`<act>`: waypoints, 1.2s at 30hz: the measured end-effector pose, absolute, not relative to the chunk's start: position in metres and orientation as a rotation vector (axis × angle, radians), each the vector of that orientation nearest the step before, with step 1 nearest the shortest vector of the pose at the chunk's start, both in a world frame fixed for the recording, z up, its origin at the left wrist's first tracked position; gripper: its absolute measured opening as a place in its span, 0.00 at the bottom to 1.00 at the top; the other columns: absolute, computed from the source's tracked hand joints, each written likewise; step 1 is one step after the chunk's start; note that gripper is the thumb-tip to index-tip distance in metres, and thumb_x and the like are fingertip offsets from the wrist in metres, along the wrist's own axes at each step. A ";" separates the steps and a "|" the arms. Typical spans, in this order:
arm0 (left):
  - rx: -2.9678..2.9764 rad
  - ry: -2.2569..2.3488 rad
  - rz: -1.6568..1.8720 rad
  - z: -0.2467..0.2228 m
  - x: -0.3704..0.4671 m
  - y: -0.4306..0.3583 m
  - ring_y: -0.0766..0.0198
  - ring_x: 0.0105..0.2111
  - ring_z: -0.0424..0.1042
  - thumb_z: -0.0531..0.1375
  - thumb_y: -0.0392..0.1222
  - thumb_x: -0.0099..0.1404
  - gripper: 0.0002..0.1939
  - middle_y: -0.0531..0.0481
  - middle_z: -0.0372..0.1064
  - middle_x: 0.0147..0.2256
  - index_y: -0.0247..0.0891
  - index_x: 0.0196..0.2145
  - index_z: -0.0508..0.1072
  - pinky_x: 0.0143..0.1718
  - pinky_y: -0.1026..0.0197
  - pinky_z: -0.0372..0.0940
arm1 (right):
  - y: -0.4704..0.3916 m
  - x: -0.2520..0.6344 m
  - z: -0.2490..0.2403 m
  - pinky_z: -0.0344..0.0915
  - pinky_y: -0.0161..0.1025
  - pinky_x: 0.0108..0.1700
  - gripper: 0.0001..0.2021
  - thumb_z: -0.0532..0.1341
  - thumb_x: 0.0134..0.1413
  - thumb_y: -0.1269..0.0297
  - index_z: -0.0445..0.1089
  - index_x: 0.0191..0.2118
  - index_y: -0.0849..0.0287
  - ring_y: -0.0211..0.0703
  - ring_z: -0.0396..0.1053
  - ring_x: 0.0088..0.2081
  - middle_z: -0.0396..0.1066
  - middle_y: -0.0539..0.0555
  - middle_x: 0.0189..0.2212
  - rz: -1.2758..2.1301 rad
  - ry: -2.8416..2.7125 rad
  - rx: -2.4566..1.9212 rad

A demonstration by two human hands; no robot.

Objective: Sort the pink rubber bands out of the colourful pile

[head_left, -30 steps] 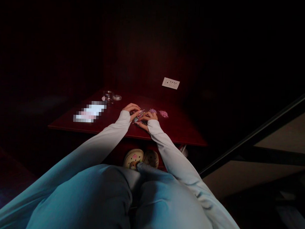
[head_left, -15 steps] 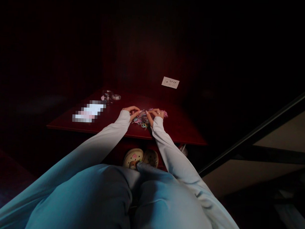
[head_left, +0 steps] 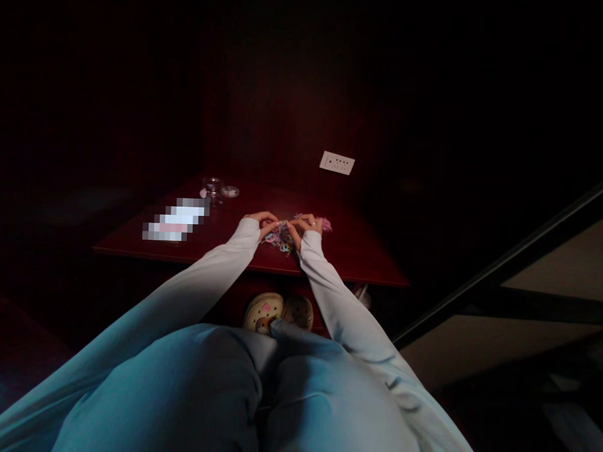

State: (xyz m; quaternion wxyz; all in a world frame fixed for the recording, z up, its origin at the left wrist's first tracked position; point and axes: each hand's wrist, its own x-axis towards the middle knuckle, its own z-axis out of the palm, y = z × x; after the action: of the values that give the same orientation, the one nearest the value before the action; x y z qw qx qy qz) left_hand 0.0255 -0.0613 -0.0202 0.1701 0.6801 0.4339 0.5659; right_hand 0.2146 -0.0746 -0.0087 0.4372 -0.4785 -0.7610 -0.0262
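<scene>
Over a dark red table, my left hand point(head_left: 266, 223) and my right hand point(head_left: 304, 227) meet at the fingertips. Both have their fingers curled into a pinch; what lies between the tips is too small to name. Just beneath them is a small pile of pastel pieces point(head_left: 283, 248), pink, lilac and pale green, partly hidden by the fingers. A bright pink bundle point(head_left: 326, 224) lies right beside my right hand, on its far side from the pile.
The table point(head_left: 222, 240) also bears a blurred-out bright phone-like item point(head_left: 178, 220) at left and clear round containers point(head_left: 213, 191) behind it. A white socket plate point(head_left: 337, 162) is on the back wall. Clogs point(head_left: 265, 312) show below the table edge.
My two hands have come closer together, and the gap between their fingertips has closed. The pile and the other items have stayed in place.
</scene>
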 end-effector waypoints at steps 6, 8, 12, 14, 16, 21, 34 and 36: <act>1.850 1.229 1.571 -0.025 0.027 -0.056 0.68 0.20 0.62 0.68 0.47 0.56 0.09 0.55 0.68 0.19 0.38 0.29 0.79 0.23 0.66 0.56 | -0.074 0.215 -0.010 0.56 0.49 0.54 0.11 0.62 0.67 0.55 0.81 0.39 0.51 0.51 0.60 0.47 0.71 0.55 0.43 -0.055 -1.896 -1.190; 1.810 1.195 1.589 -0.027 0.028 -0.054 0.68 0.20 0.63 0.68 0.49 0.55 0.11 0.55 0.69 0.19 0.38 0.29 0.78 0.23 0.66 0.57 | -0.073 0.215 -0.010 0.56 0.49 0.54 0.11 0.62 0.67 0.55 0.80 0.39 0.52 0.51 0.61 0.47 0.71 0.55 0.43 -0.046 -1.899 -1.194; 1.697 1.105 1.605 -0.031 0.029 -0.048 0.66 0.21 0.66 0.68 0.55 0.53 0.17 0.52 0.70 0.20 0.38 0.28 0.77 0.23 0.65 0.57 | -0.073 0.216 -0.009 0.56 0.49 0.55 0.12 0.61 0.67 0.55 0.80 0.39 0.52 0.51 0.62 0.47 0.72 0.56 0.43 -0.015 -1.902 -1.204; 1.643 1.068 1.589 -0.032 0.030 -0.045 0.65 0.22 0.67 0.69 0.57 0.51 0.19 0.50 0.71 0.21 0.38 0.27 0.76 0.24 0.64 0.59 | -0.073 0.216 -0.008 0.56 0.49 0.54 0.12 0.61 0.68 0.56 0.80 0.38 0.52 0.51 0.62 0.47 0.72 0.56 0.41 0.008 -1.890 -1.214; 1.607 1.059 1.580 -0.032 0.030 -0.044 0.65 0.22 0.68 0.70 0.58 0.49 0.20 0.50 0.72 0.21 0.37 0.26 0.75 0.24 0.64 0.61 | -0.072 0.216 -0.008 0.56 0.48 0.54 0.11 0.61 0.68 0.56 0.80 0.38 0.52 0.51 0.61 0.47 0.72 0.56 0.41 0.027 -1.878 -1.223; 1.585 1.051 1.582 -0.030 0.030 -0.045 0.65 0.22 0.68 0.71 0.55 0.49 0.18 0.48 0.74 0.22 0.37 0.26 0.76 0.23 0.65 0.60 | -0.071 0.217 -0.009 0.56 0.49 0.54 0.12 0.61 0.67 0.55 0.80 0.37 0.52 0.51 0.62 0.46 0.73 0.55 0.40 0.052 -1.858 -1.206; 1.827 1.074 1.659 -0.030 0.026 -0.050 0.70 0.21 0.59 0.66 0.52 0.56 0.14 0.44 0.78 0.40 0.38 0.29 0.76 0.24 0.64 0.54 | -0.074 0.218 -0.009 0.58 0.46 0.52 0.14 0.59 0.69 0.55 0.78 0.36 0.53 0.49 0.63 0.47 0.73 0.55 0.39 0.085 -1.783 -1.184; 1.834 1.014 1.666 -0.027 0.028 -0.053 0.71 0.23 0.63 0.66 0.53 0.55 0.15 0.39 0.74 0.55 0.37 0.29 0.74 0.26 0.64 0.57 | -0.074 0.218 -0.009 0.58 0.46 0.52 0.14 0.58 0.69 0.54 0.78 0.37 0.53 0.50 0.63 0.46 0.72 0.55 0.39 0.087 -1.787 -1.175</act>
State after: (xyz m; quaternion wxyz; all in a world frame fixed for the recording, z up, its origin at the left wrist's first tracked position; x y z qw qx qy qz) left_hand 0.0277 -0.0529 -0.0274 0.2302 0.6667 0.3687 0.6055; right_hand 0.2184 -0.0741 -0.0091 0.4799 -0.4814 -0.7326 0.0359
